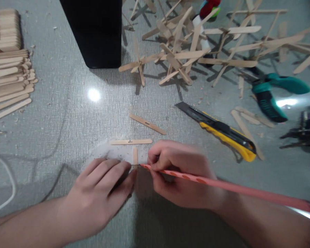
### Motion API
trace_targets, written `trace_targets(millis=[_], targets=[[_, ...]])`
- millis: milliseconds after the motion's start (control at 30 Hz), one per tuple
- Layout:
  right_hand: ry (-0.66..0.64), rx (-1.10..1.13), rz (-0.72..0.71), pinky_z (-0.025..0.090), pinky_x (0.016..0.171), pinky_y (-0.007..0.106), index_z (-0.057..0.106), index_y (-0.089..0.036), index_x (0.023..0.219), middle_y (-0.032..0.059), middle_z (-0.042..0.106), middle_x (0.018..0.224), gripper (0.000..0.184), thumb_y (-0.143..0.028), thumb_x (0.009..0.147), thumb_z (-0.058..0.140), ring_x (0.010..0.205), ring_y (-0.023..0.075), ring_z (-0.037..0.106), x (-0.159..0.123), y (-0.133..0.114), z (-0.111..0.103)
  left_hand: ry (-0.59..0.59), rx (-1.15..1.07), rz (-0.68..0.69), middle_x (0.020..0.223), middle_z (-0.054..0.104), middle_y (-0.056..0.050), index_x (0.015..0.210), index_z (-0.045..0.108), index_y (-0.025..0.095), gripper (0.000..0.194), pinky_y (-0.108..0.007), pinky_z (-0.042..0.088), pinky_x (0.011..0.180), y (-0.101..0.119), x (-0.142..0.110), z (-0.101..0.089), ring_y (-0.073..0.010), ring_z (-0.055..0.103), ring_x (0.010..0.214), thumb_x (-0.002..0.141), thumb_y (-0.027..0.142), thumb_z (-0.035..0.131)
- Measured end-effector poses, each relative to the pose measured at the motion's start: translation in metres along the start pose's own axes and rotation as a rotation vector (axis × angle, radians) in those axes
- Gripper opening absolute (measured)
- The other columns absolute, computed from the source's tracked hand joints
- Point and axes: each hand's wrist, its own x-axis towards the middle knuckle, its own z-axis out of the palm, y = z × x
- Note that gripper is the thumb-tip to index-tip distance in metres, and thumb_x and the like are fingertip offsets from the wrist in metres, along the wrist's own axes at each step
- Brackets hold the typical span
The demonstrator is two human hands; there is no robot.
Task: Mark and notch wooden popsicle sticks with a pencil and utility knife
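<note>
My right hand [181, 172] grips a pink pencil [235, 188] with darker dots, its tip touching a short upright wooden stick [135, 155] near the table's front. My left hand [103, 187] lies flat on the grey mat, fingertips pressing the lower end of that stick. Just above lies a horizontal stick [130, 141] with a small mark at its middle. A third stick [147, 124] with a slot mark lies slanted further back.
A yellow-black utility knife [222, 132] lies to the right, teal pliers [271, 94] beyond it. Glued stick frames [196, 44] crowd the back right. A black box [95, 31] stands at the back. Stacked sticks [9, 69] fill the left edge. A white cable [7, 186] curves at left.
</note>
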Motion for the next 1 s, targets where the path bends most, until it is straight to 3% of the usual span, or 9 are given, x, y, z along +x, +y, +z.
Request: trace_targets(millis=[367,1000], targets=[[-0.003,-0.025,-0.003,0.044,0.056,0.024,0.044,-0.024,0.075,-0.0017,0.062,0.078,0.025,-0.007,0.077,0.062,0.064,0.0101,0.056,-0.0011,-0.0006,-0.0001,0.001,0.002,0.002,0.124,0.071,-0.011,0.125,0.072,0.013,0.031,-0.044,0.053,0.092,-0.0008,-0.0006,0.0012,-0.0271,0.066,0.108,0.095,0.015,0.072],[0.042,-0.043,0.03,0.043,0.056,0.023,0.043,-0.024,0.076,-0.0039,0.06,0.073,0.025,-0.006,0.074,0.061,0.061,0.0094,0.054,0.0023,-0.0067,0.0075,-0.021,-0.022,0.044,0.119,0.071,-0.013,0.122,0.072,0.008,0.026,-0.045,0.05,0.092,-0.0008,0.0074,-0.0047,-0.0287,0.064,0.108,0.101,0.011,0.058]])
